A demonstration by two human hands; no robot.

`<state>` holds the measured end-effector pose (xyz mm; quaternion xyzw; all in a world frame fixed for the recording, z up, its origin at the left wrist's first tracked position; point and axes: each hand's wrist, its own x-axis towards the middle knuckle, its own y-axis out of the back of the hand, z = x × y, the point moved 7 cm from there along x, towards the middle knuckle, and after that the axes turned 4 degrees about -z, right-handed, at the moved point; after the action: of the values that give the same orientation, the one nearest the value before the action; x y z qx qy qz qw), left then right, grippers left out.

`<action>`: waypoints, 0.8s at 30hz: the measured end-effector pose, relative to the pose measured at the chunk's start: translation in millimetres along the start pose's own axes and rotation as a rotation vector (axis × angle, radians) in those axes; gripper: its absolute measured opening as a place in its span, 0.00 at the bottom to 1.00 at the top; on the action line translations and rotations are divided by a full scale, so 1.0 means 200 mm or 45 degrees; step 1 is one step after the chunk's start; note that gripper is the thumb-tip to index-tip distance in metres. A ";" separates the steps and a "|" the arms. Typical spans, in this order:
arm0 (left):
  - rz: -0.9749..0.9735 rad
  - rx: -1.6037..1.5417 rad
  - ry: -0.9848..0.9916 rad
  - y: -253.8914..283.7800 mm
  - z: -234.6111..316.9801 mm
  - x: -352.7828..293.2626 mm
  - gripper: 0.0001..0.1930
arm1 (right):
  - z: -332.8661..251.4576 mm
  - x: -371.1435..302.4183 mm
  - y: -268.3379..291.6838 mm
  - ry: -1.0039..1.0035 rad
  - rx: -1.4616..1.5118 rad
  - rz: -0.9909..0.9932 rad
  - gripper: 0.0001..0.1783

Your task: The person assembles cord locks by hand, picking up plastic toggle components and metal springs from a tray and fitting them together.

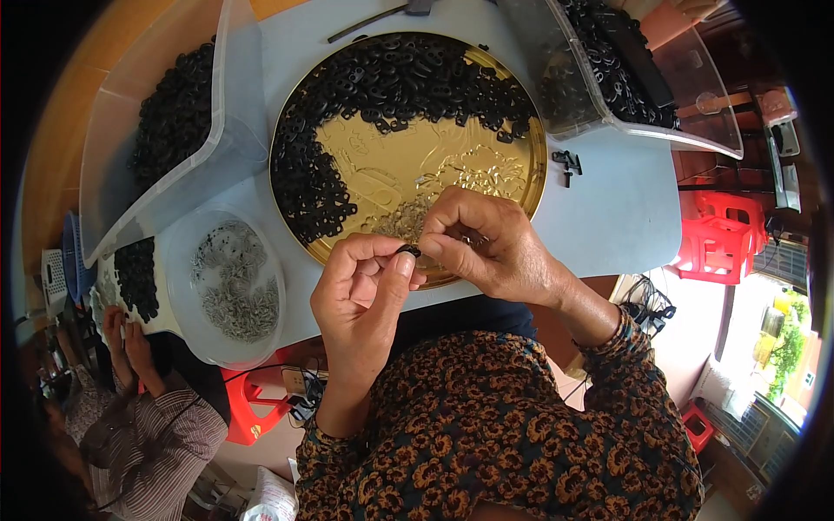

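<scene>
My left hand pinches a small black plastic piece between thumb and index finger, over the near edge of a round gold tray. Close against it, my right hand has its thumb and index finger pressed together at the piece's right side. Whatever those right fingertips hold is too small or hidden to make out. Black plastic pieces with holes are heaped around the tray's far and left sides. Small shiny metal pieces lie on the tray just beyond my hands.
Clear plastic bins of black pieces stand at left and right. A translucent oval tub of small metal pieces sits left of the tray. Loose black bits lie to the right. A co-worker's hands are at far left, red stools at right.
</scene>
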<state>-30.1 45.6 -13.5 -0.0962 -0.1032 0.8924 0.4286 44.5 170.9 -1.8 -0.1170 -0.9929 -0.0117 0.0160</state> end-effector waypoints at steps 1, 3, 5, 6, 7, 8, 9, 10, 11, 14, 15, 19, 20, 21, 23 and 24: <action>-0.002 0.012 0.002 0.00 0.00 0.00 0.08 | 0.01 0.00 0.00 0.000 0.000 0.000 0.08; -0.002 -0.003 0.003 0.00 0.00 0.00 0.08 | 0.00 0.00 0.01 0.058 -0.063 0.017 0.08; -0.002 -0.017 0.004 -0.01 0.00 0.00 0.08 | 0.00 0.00 0.01 0.042 -0.072 0.016 0.07; -0.003 -0.010 0.008 -0.01 0.00 0.00 0.08 | -0.01 0.00 0.01 0.025 -0.081 0.014 0.07; -0.003 -0.003 0.011 -0.01 0.00 0.00 0.08 | 0.00 0.00 0.01 0.025 -0.082 0.014 0.07; -0.001 -0.003 0.011 -0.01 0.00 0.00 0.08 | -0.01 0.00 0.01 0.082 -0.175 0.019 0.07; -0.001 -0.010 0.012 -0.01 0.00 0.00 0.07 | -0.01 0.00 0.01 0.139 -0.269 0.023 0.06; -0.002 -0.018 0.013 -0.01 0.00 0.00 0.07 | -0.01 0.00 0.01 0.139 -0.268 0.021 0.06; 0.001 -0.019 0.012 -0.01 -0.01 0.00 0.07 | -0.01 0.01 0.01 0.117 -0.254 0.023 0.06; -0.011 0.041 -0.046 0.00 0.00 0.00 0.07 | -0.01 0.01 0.01 0.106 -0.254 0.015 0.06; -0.022 0.052 -0.064 0.00 0.00 0.00 0.06 | -0.01 0.01 0.01 0.117 -0.268 0.009 0.06; -0.034 0.070 -0.116 -0.01 0.02 0.01 0.06 | 0.00 0.02 -0.01 0.035 -0.166 -0.002 0.06; -0.033 0.069 -0.116 -0.01 0.01 0.02 0.06 | 0.01 0.01 -0.02 -0.002 -0.136 0.019 0.05; -0.026 0.069 -0.128 0.00 0.01 0.03 0.05 | 0.02 0.01 -0.01 -0.039 -0.107 0.041 0.05; -0.021 0.068 -0.142 0.00 0.01 0.05 0.05 | 0.03 0.02 0.00 -0.002 -0.159 0.048 0.05; -0.037 0.095 -0.125 0.00 0.02 0.06 0.05 | 0.03 0.02 0.01 0.036 -0.209 0.057 0.06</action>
<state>-38.3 55.2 -11.4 -0.0347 -0.0920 0.8930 0.4391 41.2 174.0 -7.3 -0.1399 -0.9854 -0.0945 0.0205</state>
